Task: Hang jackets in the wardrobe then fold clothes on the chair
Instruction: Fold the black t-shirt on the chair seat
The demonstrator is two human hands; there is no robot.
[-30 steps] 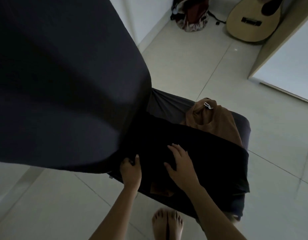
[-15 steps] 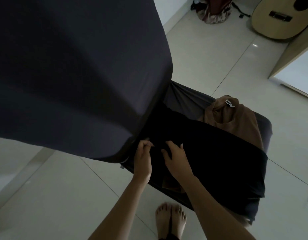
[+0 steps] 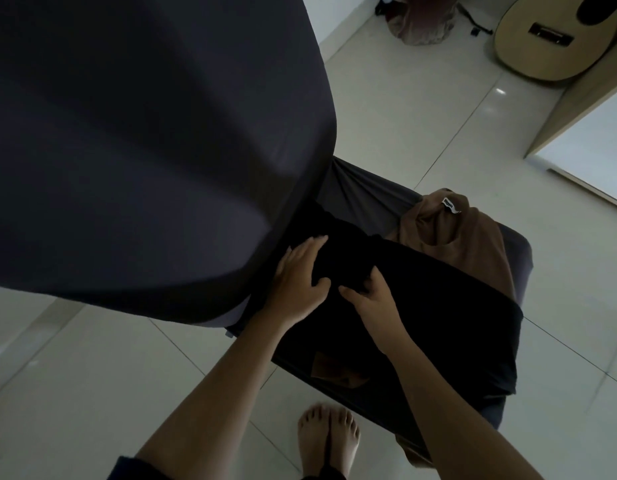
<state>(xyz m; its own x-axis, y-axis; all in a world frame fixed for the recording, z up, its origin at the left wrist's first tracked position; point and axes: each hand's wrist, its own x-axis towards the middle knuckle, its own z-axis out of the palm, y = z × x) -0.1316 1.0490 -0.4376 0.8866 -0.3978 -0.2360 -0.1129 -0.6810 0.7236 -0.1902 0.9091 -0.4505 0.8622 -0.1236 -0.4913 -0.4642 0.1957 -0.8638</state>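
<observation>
Left hand (image 3: 296, 275) lies flat on a black cloth garment (image 3: 438, 306), fingers straight and close together, with the thumb pointing toward the other hand. Just beside it, the right hand (image 3: 373, 299) curls its fingers into the same garment and grips a fold of the fabric (the fingertips sink into the dark cloth, so exactly how much they hold cannot be told). Beneath the forearms, two bare feet (image 3: 328, 438) stand side by side on the pale tiled floor (image 3: 92, 393).

The black garment is spread across the seat of a dark grey fabric-covered chair (image 3: 362, 192), and its right edge hangs over the side of the seat. The chair's tall backrest (image 3: 144, 150) rises toward the camera and fills the upper left of the view. At the far side of the seat, partly under the black garment, lies a brown knitted garment (image 3: 466, 247) with a small white label (image 3: 451, 205) at its neck.

Farther off, a pale wooden panel (image 3: 577, 109) crosses the right edge. Against the far wall an acoustic guitar (image 3: 542, 46) rests on the floor, with a reddish bag (image 3: 421, 22) near it to the left.
</observation>
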